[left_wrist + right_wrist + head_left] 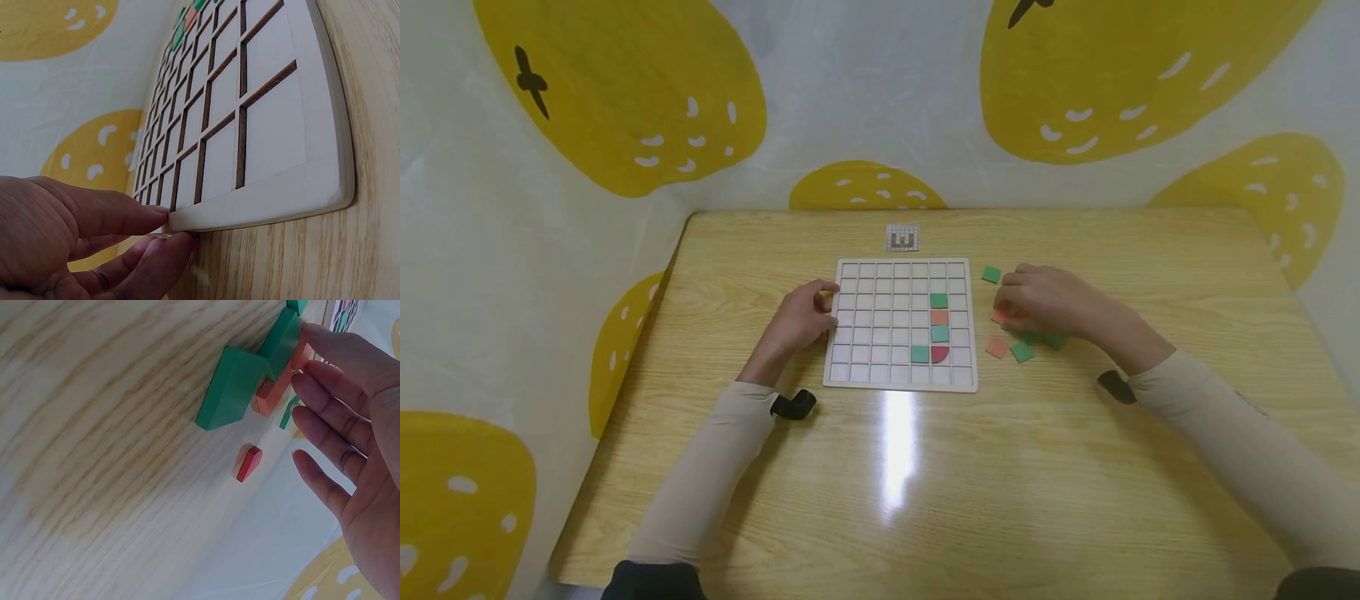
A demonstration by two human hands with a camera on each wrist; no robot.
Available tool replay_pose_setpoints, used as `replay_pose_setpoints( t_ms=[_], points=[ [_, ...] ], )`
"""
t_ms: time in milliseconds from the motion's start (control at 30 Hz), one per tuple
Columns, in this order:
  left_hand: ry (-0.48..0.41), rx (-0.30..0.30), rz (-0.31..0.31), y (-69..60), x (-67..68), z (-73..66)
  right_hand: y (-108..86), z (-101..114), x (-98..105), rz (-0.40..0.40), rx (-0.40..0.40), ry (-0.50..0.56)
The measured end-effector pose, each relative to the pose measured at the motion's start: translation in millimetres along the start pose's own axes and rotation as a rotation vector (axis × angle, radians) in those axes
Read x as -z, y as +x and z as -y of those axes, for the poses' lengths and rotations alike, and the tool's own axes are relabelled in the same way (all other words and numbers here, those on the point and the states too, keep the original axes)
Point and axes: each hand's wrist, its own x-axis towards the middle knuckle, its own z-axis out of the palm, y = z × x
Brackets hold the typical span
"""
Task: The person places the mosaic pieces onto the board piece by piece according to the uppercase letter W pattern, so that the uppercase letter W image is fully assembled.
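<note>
Fingers (337, 417) of the right hand (1043, 298) are bending down over a loose pile of tiles, the thumb and forefinger narrowing at an orange square tile (302, 350); whether they are pinching it, I cannot tell. The left hand (805, 315) is gripping the left edge of a white square board (882, 317) with thumb and fingertips.

Around the right hand, green square tiles (1022, 352) and a second orange square tile (997, 347) are lying just off the board's right edge. One more green square tile (992, 274) is sitting apart, towards the board's far right corner. The right wrist view is also showing a small red piece (251, 464) beside the pile.

The board is lying flat, its grid carrying five pieces towards the near right corner: green, orange and blue-green squares and a red quarter-round (939, 355) running down the column second from the right edge, with another blue-green square to the left of the quarter-round.

Beyond the board's far edge, a small printed card (902, 238) is resting near the far edge of a pale wood-grain table (805, 500). Beige sleeves (703, 475) are reaching in from the table's near corners.
</note>
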Motion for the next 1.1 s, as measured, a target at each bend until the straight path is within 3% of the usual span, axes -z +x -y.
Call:
replay_pose_setpoints(
  t_ms=[600, 767, 1100],
  points=[
    [0.001, 0.001, 0.000, 0.1, 0.0, -0.9, 0.7, -2, 0, -0.003, -0.057, 0.081],
    [-0.006, 0.007, 0.004, -0.3, 0.0, -2.1, 2.0, 0, 4, -0.038, -0.031, 0.083],
    [-0.011, 0.025, 0.006, -2.2, 0.4, -5.0, 9.4, 8, 15, -0.015, -0.025, 0.113]
  ],
)
